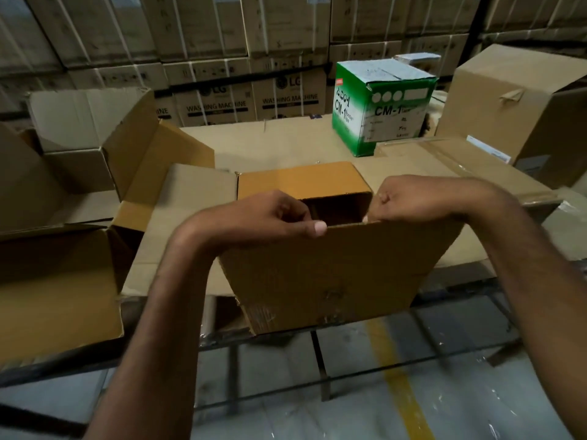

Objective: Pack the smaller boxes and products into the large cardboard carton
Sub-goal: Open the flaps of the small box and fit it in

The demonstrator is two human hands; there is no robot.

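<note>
step: erecting open brown cardboard carton point(327, 268) at near edge of cardboard-covered surface point(286, 144) | hands: left point(270, 214), right point(409, 201) both pinch near top flap | advice: pull evenly, square walls before loading

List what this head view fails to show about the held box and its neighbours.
Head view:
Open brown cardboard box: interior dark; floor hidden by its near wall.
Left hand, right hand: fingertips hidden inside the rim.
Green-and-white printed box: small print blurred.
Large open brown carton at left: cut by frame edge, contents hidden by its wall.
</note>
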